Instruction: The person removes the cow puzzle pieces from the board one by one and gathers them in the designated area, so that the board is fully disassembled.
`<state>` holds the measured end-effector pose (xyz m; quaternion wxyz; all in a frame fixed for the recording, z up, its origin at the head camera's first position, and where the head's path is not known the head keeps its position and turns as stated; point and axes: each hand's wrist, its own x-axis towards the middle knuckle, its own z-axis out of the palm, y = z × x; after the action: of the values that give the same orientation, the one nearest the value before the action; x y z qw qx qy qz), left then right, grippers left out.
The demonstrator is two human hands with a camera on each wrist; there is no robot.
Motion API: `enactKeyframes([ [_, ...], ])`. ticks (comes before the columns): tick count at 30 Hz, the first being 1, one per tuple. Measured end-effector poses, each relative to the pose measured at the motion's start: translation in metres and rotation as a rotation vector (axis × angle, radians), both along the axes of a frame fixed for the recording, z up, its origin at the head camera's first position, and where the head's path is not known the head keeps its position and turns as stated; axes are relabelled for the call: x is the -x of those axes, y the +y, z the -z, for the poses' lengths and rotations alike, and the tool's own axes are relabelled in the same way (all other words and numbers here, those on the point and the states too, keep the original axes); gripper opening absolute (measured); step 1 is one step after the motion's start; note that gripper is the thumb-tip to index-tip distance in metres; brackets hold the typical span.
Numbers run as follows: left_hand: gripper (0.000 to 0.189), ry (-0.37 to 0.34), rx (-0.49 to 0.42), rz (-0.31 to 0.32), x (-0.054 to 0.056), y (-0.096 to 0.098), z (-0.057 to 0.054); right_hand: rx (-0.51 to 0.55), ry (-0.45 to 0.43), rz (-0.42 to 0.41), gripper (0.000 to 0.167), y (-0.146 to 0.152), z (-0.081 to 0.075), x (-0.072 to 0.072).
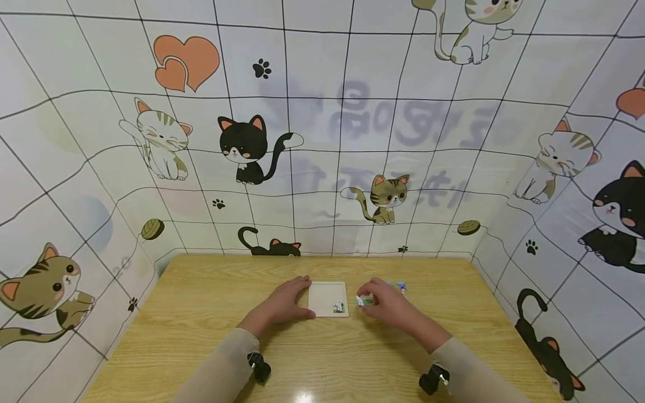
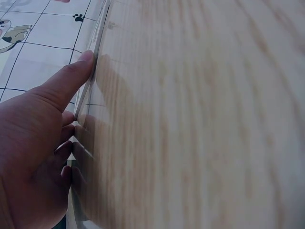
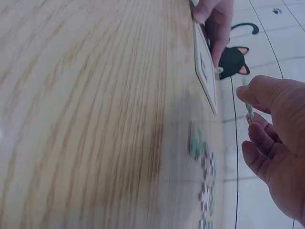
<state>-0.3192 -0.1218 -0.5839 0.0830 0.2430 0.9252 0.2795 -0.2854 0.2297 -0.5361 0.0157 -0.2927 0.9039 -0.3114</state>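
Note:
A pale square puzzle tray point(image 1: 322, 299) lies on the table with one puzzle piece point(image 1: 338, 307) set in its lower right part. My left hand point(image 1: 284, 303) touches the tray's left side, thumb at the near corner and fingertips at the far one; in the left wrist view the thumb point(image 2: 66, 78) is straight. Just right of the tray, my right hand point(image 1: 388, 304) pinches a green and white puzzle piece point(image 1: 363, 301) between thumb and fingers. The right wrist view shows this piece edge-on, raised off the table.
Several loose puzzle pieces point(image 3: 206, 191) lie on the wooden table point(image 1: 211, 296), partly hidden behind my right hand in the head view. A cat-patterned cloth point(image 1: 322, 129) hangs behind the table and along both sides.

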Motion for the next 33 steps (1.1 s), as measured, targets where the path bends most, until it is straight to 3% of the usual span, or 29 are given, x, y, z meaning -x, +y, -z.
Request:
enactKeyframes([
  [17,0.098,-0.001,-0.002,-0.006,0.000,0.001,-0.002,0.003,0.061,0.030,0.029,0.039,0.000,-0.005],
  [33,0.098,0.004,-0.017,-0.001,-0.001,0.000,-0.002,-0.013,-0.065,0.029,0.027,0.064,0.000,-0.016],
])
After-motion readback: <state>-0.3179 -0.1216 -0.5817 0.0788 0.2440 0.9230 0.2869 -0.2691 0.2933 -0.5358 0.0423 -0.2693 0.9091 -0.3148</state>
